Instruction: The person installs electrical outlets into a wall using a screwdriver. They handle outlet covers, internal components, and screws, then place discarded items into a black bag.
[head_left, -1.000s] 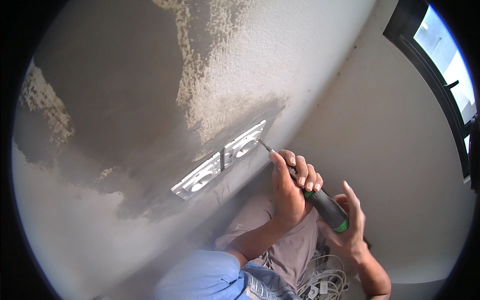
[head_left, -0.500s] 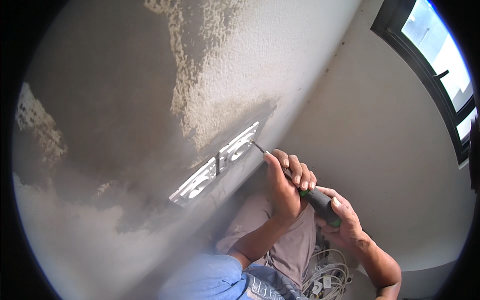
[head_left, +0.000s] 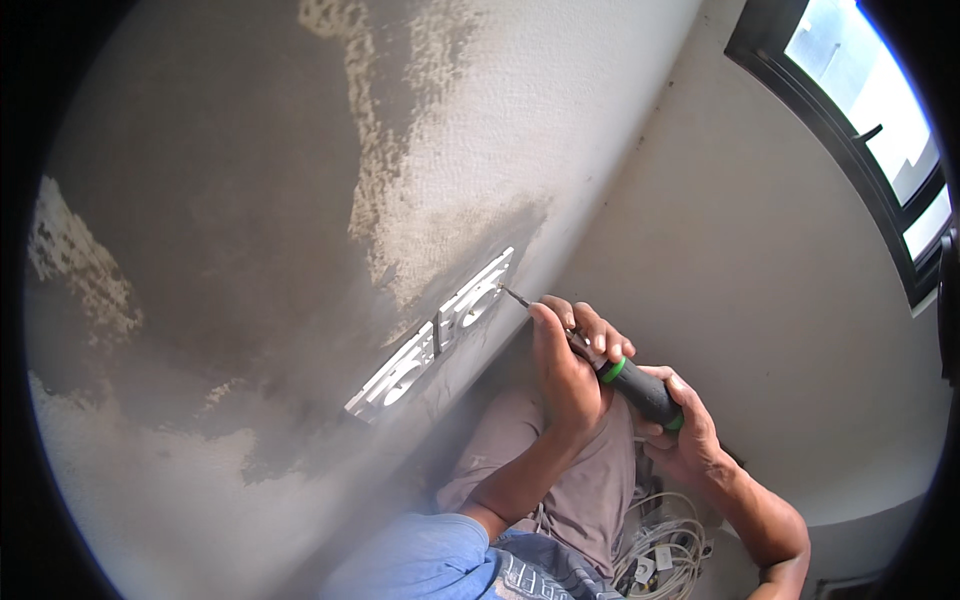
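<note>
Matt screwdriver grip [head_left: 645,393] beside rough-plastered wall [head_left: 570,100]
Dull, rubbery-looking dark grey between smooth green rings [head_left: 614,370], slim metal shank [head_left: 517,298] ahead; smooth white plastic in the socket inserts [head_left: 396,374]; matt grey render [head_left: 230,250] around, rough and pitted at its borders; soft creased cloth in trousers [head_left: 590,475] and T-shirt [head_left: 410,555]; smooth plastic sheathing on coiled cables [head_left: 692,540].

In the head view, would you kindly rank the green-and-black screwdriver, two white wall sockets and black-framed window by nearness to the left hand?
1. Screwdriver: in left hand.
2. Right socket: upper left.
3. Left socket: farther left.
4. Window: upper right.
</note>
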